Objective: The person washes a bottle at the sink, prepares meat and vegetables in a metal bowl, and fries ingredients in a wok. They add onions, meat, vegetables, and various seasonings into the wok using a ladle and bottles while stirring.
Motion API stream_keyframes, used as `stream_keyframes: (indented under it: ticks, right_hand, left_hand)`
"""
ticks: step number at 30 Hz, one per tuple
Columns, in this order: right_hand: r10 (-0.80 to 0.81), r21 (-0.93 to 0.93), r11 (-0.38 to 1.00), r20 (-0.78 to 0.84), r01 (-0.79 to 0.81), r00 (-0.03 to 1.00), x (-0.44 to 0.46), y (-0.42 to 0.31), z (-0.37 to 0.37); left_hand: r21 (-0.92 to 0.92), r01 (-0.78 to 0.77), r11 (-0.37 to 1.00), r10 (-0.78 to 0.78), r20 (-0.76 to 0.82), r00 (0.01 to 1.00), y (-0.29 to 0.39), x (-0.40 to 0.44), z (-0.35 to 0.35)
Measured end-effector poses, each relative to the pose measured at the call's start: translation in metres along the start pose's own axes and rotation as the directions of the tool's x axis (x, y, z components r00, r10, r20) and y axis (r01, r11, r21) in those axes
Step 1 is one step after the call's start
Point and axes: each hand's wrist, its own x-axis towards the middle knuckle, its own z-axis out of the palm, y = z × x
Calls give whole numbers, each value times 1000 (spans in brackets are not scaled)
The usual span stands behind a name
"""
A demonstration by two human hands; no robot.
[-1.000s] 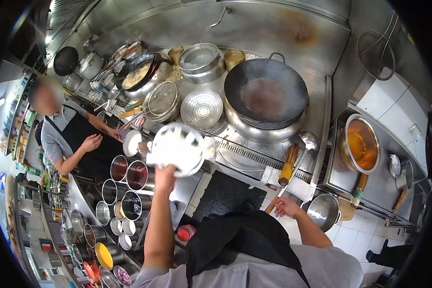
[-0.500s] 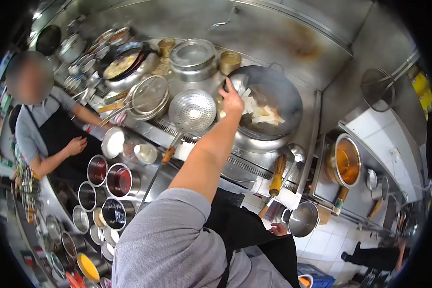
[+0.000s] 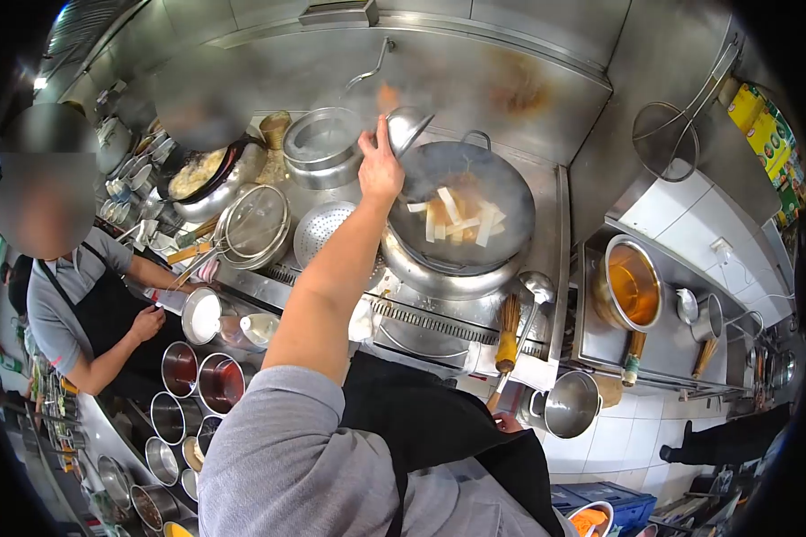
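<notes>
My left hand [image 3: 381, 170] grips a shiny metal bowl [image 3: 407, 131] by its edge, tipped on its side above the wok's back left rim. Below it sits a dark wok [image 3: 510, 183] on the burner. White flat strips [image 3: 461, 217] lie in its steaming middle. My right hand [image 3: 508, 422] shows only in part beside my black apron, low near the counter's front edge. Close to it is the wooden handle end of a ladle [image 3: 536, 286] that rests on the stove edge. The right hand's fingers are mostly hidden.
A bamboo brush [image 3: 508, 333] lies by the ladle. Left are a perforated strainer [image 3: 322, 233], wire strainers [image 3: 258, 224] and a lidded pot [image 3: 322, 148]. A co-worker [image 3: 94, 304] stands left by several metal tubs. At right is a pot of orange oil [image 3: 634, 286].
My left hand has lifted the bowl up and left, away from the wok's inside. The white strips now lie loose in the wok, with more steam. My view has shifted.
</notes>
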Motion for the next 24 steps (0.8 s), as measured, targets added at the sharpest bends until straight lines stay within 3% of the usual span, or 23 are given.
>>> stream_keyframes:
  ticks: [2, 3, 4, 5, 6, 8, 10, 12, 14, 16, 18, 20, 24]
  right_hand:
    - [-202, -252, 953, -114, 169, 973, 10, -22, -17]
    - [-80, -306, 951, -129, 37, 988, -8, -83, -29]
    - [-105, -313, 948, -115, 64, 988, -8, -101, -41]
    - [-115, -301, 950, -110, 77, 987, -6, -113, -49]
    - [-122, -291, 953, -102, 88, 987, -3, -122, -57]
    - [-148, -290, 948, -46, 129, 988, -5, -147, -76]
    - [-137, -131, 981, 44, 141, 990, -5, -178, -88]
    - [-193, -146, 967, 113, 209, 975, 9, -182, -95]
    - [-244, 52, 970, 227, 239, 943, 21, -191, -96]
    - [-251, 228, 957, 344, 179, 905, 37, -198, -90]
    - [-277, 275, 946, 422, 169, 863, 47, -219, -80]
    - [-250, 270, 955, 516, 121, 819, 68, -227, -66]
    - [-259, 254, 960, 660, 115, 706, 97, -248, -18]
  left_hand:
    - [-34, 50, 998, -51, -15, 999, -8, -6, 1]
    - [-97, 87, 991, -97, -106, 990, -27, -5, 16]
    - [-162, 116, 980, -148, -198, 969, -39, -2, 18]
    - [-387, 271, 881, -301, -17, 954, -26, -11, -12]
    - [-379, 270, 885, -310, -46, 950, -27, -16, -28]
    - [-741, 424, 521, -387, 237, 891, -34, -29, -55]
    - [-748, 374, 549, -424, 137, 895, -47, -49, -73]
    - [-794, 358, 491, -439, 129, 889, -58, -79, -109]
    - [-806, 391, 445, -506, 134, 852, -68, -117, -150]
    - [-837, 330, 436, -571, 26, 820, -82, -153, -188]
    - [-834, 310, 456, -596, -27, 803, -89, -195, -235]
    - [-794, 326, 513, -691, -158, 705, -105, -228, -272]
    - [-743, 262, 616, -691, -349, 633, -96, -269, -344]
